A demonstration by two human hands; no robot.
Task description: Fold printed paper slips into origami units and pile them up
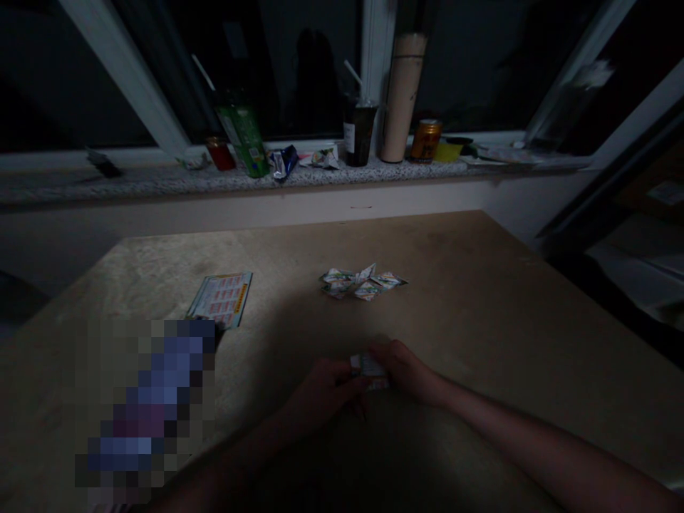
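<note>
A small folded piece of printed paper (372,366) is between my two hands, low over the table in deep shadow. My left hand (332,385) pinches its left edge between thumb and fingers. On the opposite side, my right hand (403,370) has its fingers closed on the paper's right part. Beyond my hands lie several folded paper pieces (363,282), pointed and grouped close together on the table. A flat stack of printed sheets (221,299) rests to the left, with red printing and a yellow strip. The fingertips are dim, so the exact fold is hard to see.
The wooden table (454,285) reaches to a granite sill (182,187). Along the sill stand a green bottle (246,139), a dark cup with a straw (358,135), a tall pinkish tumbler (402,100) and an orange can (426,141). A pixelated area (154,399) covers something at left.
</note>
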